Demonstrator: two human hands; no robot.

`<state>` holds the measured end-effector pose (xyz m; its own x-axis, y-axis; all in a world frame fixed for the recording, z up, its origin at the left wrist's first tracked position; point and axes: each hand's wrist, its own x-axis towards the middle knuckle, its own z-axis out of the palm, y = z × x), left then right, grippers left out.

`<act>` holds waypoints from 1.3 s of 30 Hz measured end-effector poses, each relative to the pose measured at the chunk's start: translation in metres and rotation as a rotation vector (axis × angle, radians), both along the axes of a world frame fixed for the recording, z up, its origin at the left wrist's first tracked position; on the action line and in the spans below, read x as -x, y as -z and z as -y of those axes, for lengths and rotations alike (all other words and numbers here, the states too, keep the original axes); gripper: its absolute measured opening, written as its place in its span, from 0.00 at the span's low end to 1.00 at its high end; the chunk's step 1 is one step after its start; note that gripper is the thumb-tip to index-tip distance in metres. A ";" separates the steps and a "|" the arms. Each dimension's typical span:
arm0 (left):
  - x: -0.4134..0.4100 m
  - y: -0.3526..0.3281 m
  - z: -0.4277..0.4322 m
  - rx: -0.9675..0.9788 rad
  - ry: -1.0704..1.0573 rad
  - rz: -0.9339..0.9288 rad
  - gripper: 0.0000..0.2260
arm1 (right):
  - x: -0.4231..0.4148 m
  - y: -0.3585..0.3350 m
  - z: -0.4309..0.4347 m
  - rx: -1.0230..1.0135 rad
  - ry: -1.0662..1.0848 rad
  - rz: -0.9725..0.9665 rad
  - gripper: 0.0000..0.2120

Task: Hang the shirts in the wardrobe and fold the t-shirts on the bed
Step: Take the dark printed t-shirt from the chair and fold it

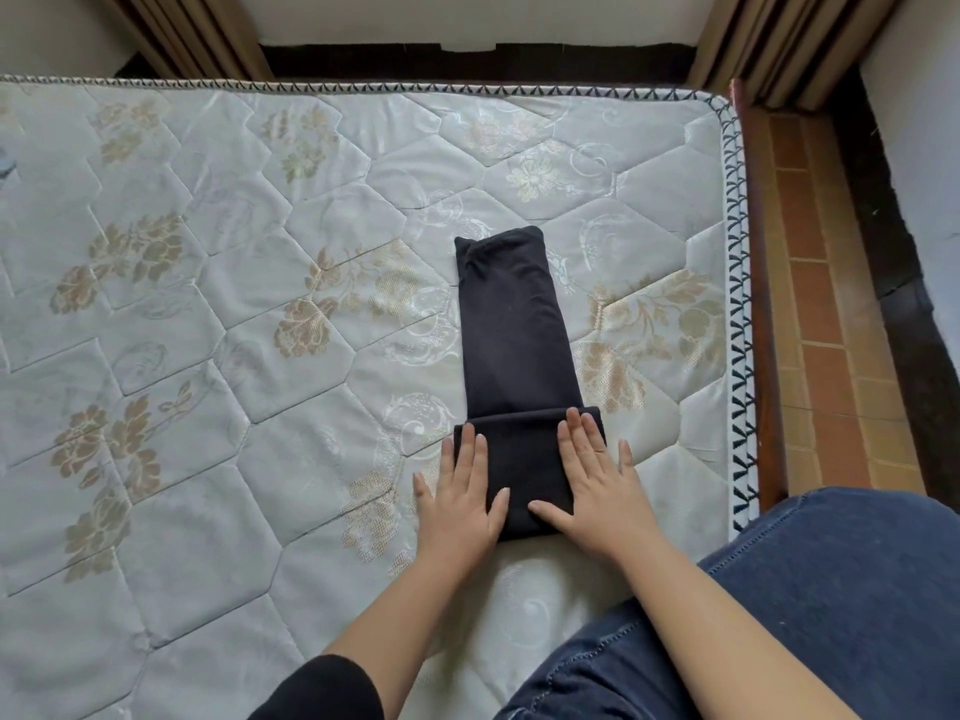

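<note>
A black t-shirt (511,324) lies on the quilted mattress (208,304) as a long narrow strip running away from me. Its near end is folded over once into a thicker band. My left hand (457,496) lies flat with straight fingers on the left side of that folded band. My right hand (597,480) presses flat on the right side of it, fingertips at the fold's far edge. Neither hand grips the cloth.
My knee in blue jeans (805,605) rests on the bed at the lower right. The mattress's right edge (740,304) borders a wooden bed frame and a brick-tiled floor (815,314). Brown curtains (795,39) hang beyond the far edge.
</note>
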<state>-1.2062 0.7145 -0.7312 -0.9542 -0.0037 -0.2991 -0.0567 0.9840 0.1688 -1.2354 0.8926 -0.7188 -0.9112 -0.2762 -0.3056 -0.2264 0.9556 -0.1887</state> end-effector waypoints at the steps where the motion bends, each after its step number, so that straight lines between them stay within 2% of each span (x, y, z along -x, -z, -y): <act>1: -0.001 -0.004 0.000 0.036 0.011 0.025 0.37 | 0.000 -0.002 -0.004 -0.002 0.003 0.053 0.51; 4: -0.005 -0.016 0.003 0.055 0.046 0.145 0.41 | -0.002 -0.014 -0.014 0.022 0.108 0.226 0.53; 6: -0.011 -0.017 0.004 0.139 0.089 0.060 0.45 | -0.002 -0.020 -0.018 0.034 0.151 0.303 0.53; 7: -0.016 -0.013 0.005 0.141 0.109 0.023 0.42 | -0.003 -0.024 -0.018 0.063 0.175 0.324 0.51; 10: -0.025 -0.011 0.003 0.139 0.298 -0.111 0.42 | -0.006 -0.032 -0.022 0.105 0.160 0.275 0.51; 12: -0.029 -0.016 -0.005 0.135 0.386 -0.094 0.47 | -0.008 -0.039 -0.022 0.098 0.038 0.199 0.51; 14: -0.027 -0.017 -0.015 0.115 0.327 -0.004 0.50 | -0.013 -0.042 -0.017 0.039 -0.117 0.121 0.52; 15: -0.026 -0.017 -0.019 0.142 0.295 0.031 0.49 | -0.015 -0.040 -0.013 -0.007 -0.170 0.066 0.52; 16: -0.024 -0.018 -0.023 0.181 0.293 0.051 0.45 | -0.016 -0.031 -0.011 -0.019 -0.151 0.026 0.46; 18: -0.019 -0.018 -0.026 0.214 0.317 -0.007 0.29 | -0.016 -0.021 -0.009 -0.055 -0.150 -0.061 0.28; 19: -0.016 -0.021 -0.027 0.227 0.311 -0.011 0.27 | -0.015 -0.016 -0.008 -0.078 -0.172 -0.066 0.25; 21: -0.013 -0.022 -0.026 0.236 0.290 0.041 0.32 | -0.010 -0.013 -0.007 -0.084 -0.170 -0.122 0.25; 23: -0.007 -0.034 -0.030 0.218 0.271 0.051 0.34 | -0.008 -0.015 -0.006 -0.077 -0.168 -0.072 0.22; 24: -0.004 -0.043 -0.032 0.187 0.272 0.065 0.33 | -0.009 -0.021 -0.003 -0.077 -0.163 -0.071 0.19; 26: 0.004 -0.050 -0.032 0.194 0.333 0.091 0.28 | -0.005 -0.037 0.001 -0.081 -0.106 0.006 0.28; 27: 0.010 -0.055 -0.031 0.184 0.336 0.186 0.28 | -0.004 -0.039 0.000 -0.081 -0.129 0.021 0.30; 31: 0.024 -0.080 -0.030 0.096 0.378 0.327 0.23 | 0.006 -0.067 -0.001 -0.124 -0.152 0.183 0.21; 34: 0.027 -0.092 -0.028 -0.052 0.336 0.418 0.18 | 0.009 -0.085 -0.003 -0.131 -0.151 0.310 0.07; 35: 0.028 -0.094 -0.028 -0.100 0.327 0.455 0.14 | 0.010 -0.090 -0.004 -0.127 -0.148 0.335 0.06; 37: 0.028 -0.095 -0.028 -0.147 0.312 0.525 0.07 | 0.010 -0.095 -0.008 -0.109 -0.139 0.410 0.12; 39: 0.027 -0.097 -0.029 -0.186 0.282 0.607 0.08 | 0.008 -0.098 -0.013 -0.068 -0.128 0.463 0.11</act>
<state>-1.2329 0.7431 -0.6344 -0.5750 0.3225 -0.7519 0.0590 0.9330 0.3550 -1.2436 0.9052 -0.6208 -0.6353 -0.3428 -0.6920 -0.2505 0.9391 -0.2352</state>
